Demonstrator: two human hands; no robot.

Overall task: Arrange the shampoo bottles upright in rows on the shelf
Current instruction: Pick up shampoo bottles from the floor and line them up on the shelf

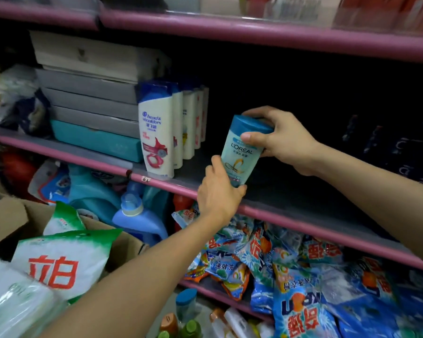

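A pale teal L'Oreal shampoo bottle (242,152) with a blue cap stands nearly upright, tilted slightly, on the grey middle shelf (291,191). My right hand (281,140) grips its cap and upper part from the right. My left hand (217,191) holds its lower end from the front left. A short way to its left, a row of white Head & Shoulders bottles (156,132) with blue caps stands upright, running from the shelf's front edge to the back.
Stacked grey and teal boxes (93,113) fill the shelf left of the white bottles. Dark bottles (388,145) stand at the far right. Below lie detergent bags (291,276) and blue jugs (137,215). More bottles (186,320) lie at the bottom.
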